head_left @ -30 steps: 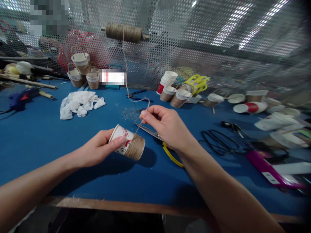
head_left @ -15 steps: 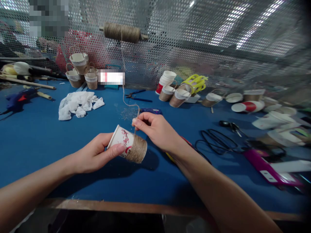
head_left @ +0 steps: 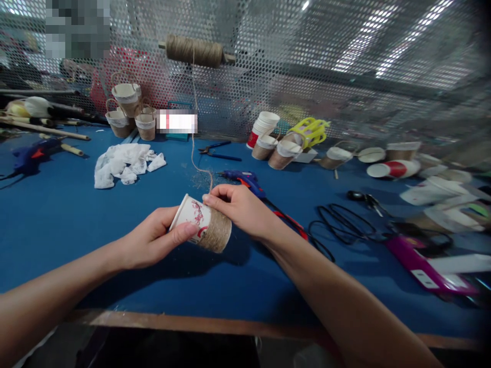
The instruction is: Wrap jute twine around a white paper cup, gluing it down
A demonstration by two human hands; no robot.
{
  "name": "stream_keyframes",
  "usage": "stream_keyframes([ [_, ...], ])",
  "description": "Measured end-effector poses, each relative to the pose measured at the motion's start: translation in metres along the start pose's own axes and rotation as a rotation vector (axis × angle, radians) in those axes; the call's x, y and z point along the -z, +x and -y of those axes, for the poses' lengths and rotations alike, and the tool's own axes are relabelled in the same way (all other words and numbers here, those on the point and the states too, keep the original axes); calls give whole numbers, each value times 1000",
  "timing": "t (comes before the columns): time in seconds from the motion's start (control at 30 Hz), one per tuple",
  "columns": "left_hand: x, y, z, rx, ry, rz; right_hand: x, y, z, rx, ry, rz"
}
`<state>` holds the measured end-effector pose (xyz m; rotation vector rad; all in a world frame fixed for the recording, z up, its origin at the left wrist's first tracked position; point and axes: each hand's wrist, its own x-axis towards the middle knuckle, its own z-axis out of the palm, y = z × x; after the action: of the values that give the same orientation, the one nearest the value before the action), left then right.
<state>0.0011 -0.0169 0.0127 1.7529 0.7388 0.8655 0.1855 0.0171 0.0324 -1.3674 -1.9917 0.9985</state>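
A paper cup (head_left: 188, 213) with a pink blossom print lies tilted in my left hand (head_left: 155, 237), its mouth toward the left. Twine wrapping (head_left: 217, 231) covers the half of the cup near its base. My right hand (head_left: 238, 207) pinches the jute twine (head_left: 199, 167) with thumb and forefinger right at the cup's upper side. From there the strand runs slackly up to a twine spool (head_left: 194, 51) on a rod at the mesh. Just beyond my right hand lies a blue glue gun (head_left: 245, 179), partly covered by the hand and forearm.
Cutting pliers (head_left: 218, 153) and crumpled white cloth (head_left: 120, 163) lie farther back. Twine-wrapped cups (head_left: 146, 125) stand at the back left, more (head_left: 284, 153) at the back right. Another glue gun (head_left: 32, 156) is at left. Black cable (head_left: 341, 225) and a purple power strip (head_left: 414, 263) occupy the right.
My right hand has come down and slightly left, bringing the pinched twine against the cup. More of the glue gun behind it now shows. My left hand keeps holding the cup.
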Motion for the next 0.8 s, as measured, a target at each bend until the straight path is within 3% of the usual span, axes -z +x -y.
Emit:
stream_keyframes([
  [0.1, -3, 6, 2, 135, -276, -162, 1, 5, -8, -21, -37, -134],
  [0.2, -4, 14, 5, 302, -568, -340, 0, 4, -8, 70, -58, -314],
  [0.3, -3, 19, 7, 416, -718, -427, -7, -3, -2, 216, -123, -328],
  [0.53, -4, 19, 7, 371, -846, -445, -25, -15, 0, 413, -381, -347],
  [0.8, -7, 17, 8, 353, -844, -391, -28, -13, -3, 423, -415, -382],
])
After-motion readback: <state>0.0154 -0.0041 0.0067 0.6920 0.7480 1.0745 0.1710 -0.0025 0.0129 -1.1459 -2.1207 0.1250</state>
